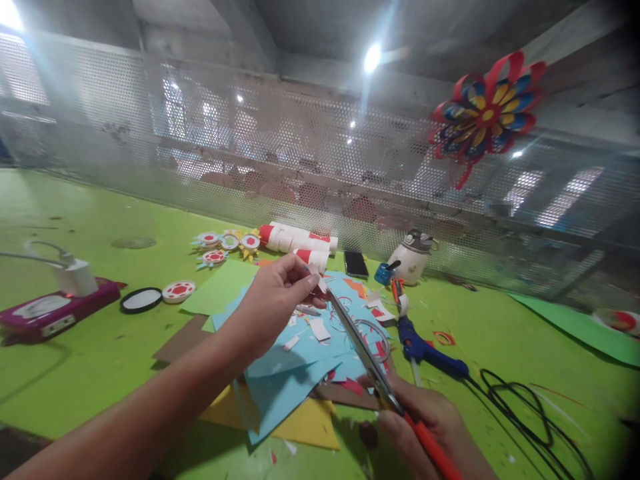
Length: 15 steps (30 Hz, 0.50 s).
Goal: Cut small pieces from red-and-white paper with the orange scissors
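Between the thumb and fingers of my left hand (pixel 280 293) is a small piece of white paper (pixel 320 285). My right hand (pixel 425 420) grips a pair of scissors (pixel 367 360) with red handles, their long blades pointing up and left. The blade tips meet the edge of the white paper or lie just beside it; whether they cut into it I cannot tell. Beneath both hands lie light blue paper sheets (pixel 280 393), strewn with white and red scraps (pixel 320 329).
Right of the paper lies a blue glue gun (pixel 430 353) with a looping black cord. Behind are a phone (pixel 355 264), white-and-red paper rolls (pixel 300 239) and a jug (pixel 411 259). A purple power strip (pixel 60 308) sits left. A paper flower (pixel 487 117) hangs on the mesh panel.
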Motion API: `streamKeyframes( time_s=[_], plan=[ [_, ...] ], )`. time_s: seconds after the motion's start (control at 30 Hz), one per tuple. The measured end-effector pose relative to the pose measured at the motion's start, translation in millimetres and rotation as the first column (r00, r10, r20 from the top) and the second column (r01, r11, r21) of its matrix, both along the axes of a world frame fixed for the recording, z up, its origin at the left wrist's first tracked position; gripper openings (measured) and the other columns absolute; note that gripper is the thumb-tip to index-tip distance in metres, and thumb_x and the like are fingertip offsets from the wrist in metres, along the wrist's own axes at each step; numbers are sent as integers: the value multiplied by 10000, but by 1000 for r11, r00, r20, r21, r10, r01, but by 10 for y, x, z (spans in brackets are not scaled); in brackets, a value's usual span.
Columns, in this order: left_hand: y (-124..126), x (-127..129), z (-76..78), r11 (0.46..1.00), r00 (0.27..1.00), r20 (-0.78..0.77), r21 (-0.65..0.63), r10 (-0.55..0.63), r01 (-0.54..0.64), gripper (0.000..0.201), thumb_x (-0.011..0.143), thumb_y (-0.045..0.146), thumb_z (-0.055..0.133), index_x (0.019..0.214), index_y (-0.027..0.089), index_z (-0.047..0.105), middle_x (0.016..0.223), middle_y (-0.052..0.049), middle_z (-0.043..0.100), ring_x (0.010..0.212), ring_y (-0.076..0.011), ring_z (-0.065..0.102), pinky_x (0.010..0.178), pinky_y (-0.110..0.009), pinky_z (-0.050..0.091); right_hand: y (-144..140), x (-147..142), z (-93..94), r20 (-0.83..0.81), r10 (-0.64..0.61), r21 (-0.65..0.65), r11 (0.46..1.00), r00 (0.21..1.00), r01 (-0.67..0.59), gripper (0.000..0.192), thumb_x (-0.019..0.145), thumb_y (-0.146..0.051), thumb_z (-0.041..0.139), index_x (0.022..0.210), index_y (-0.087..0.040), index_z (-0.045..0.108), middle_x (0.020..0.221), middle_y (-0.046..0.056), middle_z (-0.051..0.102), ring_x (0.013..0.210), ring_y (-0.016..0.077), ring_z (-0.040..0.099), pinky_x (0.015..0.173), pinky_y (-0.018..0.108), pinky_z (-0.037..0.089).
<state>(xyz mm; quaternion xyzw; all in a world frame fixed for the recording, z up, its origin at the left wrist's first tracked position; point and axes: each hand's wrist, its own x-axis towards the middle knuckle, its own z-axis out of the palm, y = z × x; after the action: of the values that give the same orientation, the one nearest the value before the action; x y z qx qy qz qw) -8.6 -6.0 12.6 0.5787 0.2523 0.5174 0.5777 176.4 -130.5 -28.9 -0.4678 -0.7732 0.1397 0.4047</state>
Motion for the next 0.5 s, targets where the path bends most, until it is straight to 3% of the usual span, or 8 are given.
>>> streamKeyframes(
  time_s=[0.23, 0.37, 0.5],
  plan=[
    [-5, -7, 3, 1000, 1000, 11, 7, -8, 7, 156, 740, 216, 617, 680, 164, 482, 642, -5, 631, 625, -143, 636, 668, -324, 546, -25, 1, -33, 3, -30, 2, 1000, 1000, 30, 264, 853, -285, 522, 1086, -344, 633, 752, -27, 694, 578, 139, 599, 567, 208, 468],
    [-12, -12, 22, 1000, 1000, 0, 5, 9, -9, 145, 741, 200, 616, 685, 161, 488, 637, -6, 637, 600, -125, 627, 642, -290, 541, -15, 21, -52, 17, -56, -66, 996, 998, 57, 189, 839, -305, 537, 973, -277, 668, 639, -22, 638, 537, 139, 574, 521, 205, 436],
    [-10, -9, 19, 1000, 1000, 8, 3, 8, -8, 146, 736, 198, 621, 674, 161, 494, 637, -4, 632, 614, -126, 627, 644, -287, 540, -9, 12, -48, -12, -31, -110, 993, 999, 29, 205, 835, -287, 536, 998, -264, 657, 668, -22, 648, 561, 135, 595, 552, 197, 445]
  ],
)
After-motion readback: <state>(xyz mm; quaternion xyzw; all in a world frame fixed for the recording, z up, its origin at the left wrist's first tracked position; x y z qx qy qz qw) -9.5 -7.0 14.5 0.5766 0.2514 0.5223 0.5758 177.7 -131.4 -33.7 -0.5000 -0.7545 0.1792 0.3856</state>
